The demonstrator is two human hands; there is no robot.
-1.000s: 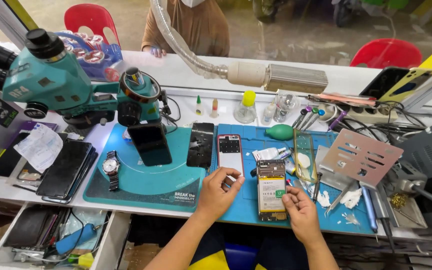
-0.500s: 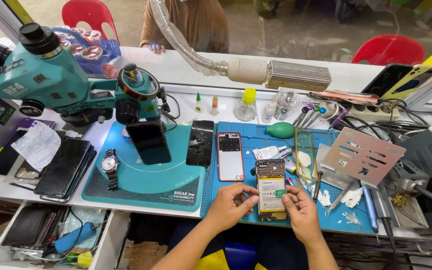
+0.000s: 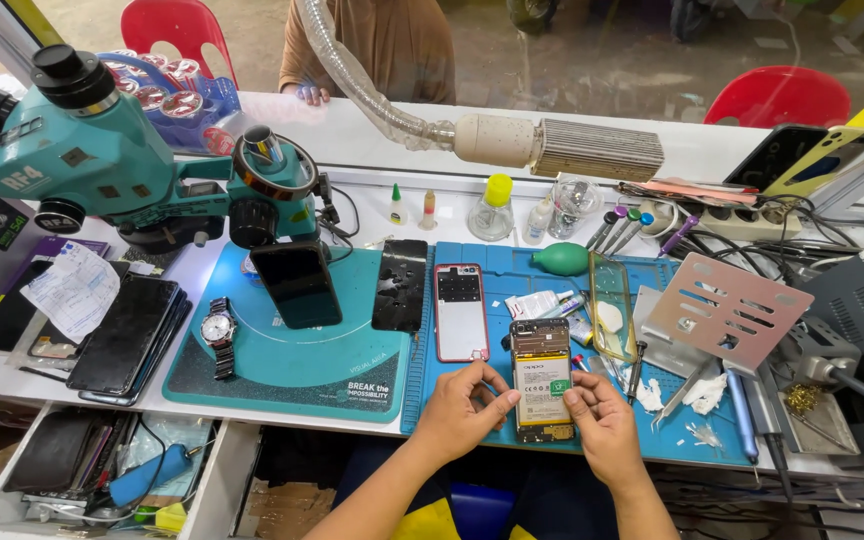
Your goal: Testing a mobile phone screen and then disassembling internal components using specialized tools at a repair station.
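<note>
Opened phone (image 3: 541, 393) lies flat on the blue mat (image 3: 512, 270), back cover off, yellow-labelled battery and boards showing, near the front edge of the bench (image 3: 372, 125). Left hand (image 3: 460, 408) sits just left of it, thumb and fingers curled in, tips at the phone's left edge around mid-height; looks like a light pinch on the frame, but too small to tell if anything is betw. the fingertips. Right hand (image 3: 602, 420) is on the other side, fingers bent, index tip touching the phone's right edge near the battery; holds nothing else that I can see.

Just left of the opened phone: a red-rimmed phone (image 3: 460, 312) lying flat, then a black glass panel (image 3: 399, 285) straddling the seam to the teal mat (image 3: 297, 370). On the teal mat a dark phone (image 3: 297, 283) sits under the teal microscope (image 3: 122, 165), w/ a wristwatch (image 3: 218, 335) to its left. Right of the opened phone: a clear case (image 3: 612, 305), a perforated metal plate (image 3: 725, 305) and screwdrivers (image 3: 622, 228) further back. Green air blower (image 3: 560, 259) behind the phone. Another person (image 3: 382, 45) stands beyond the bench.
</note>
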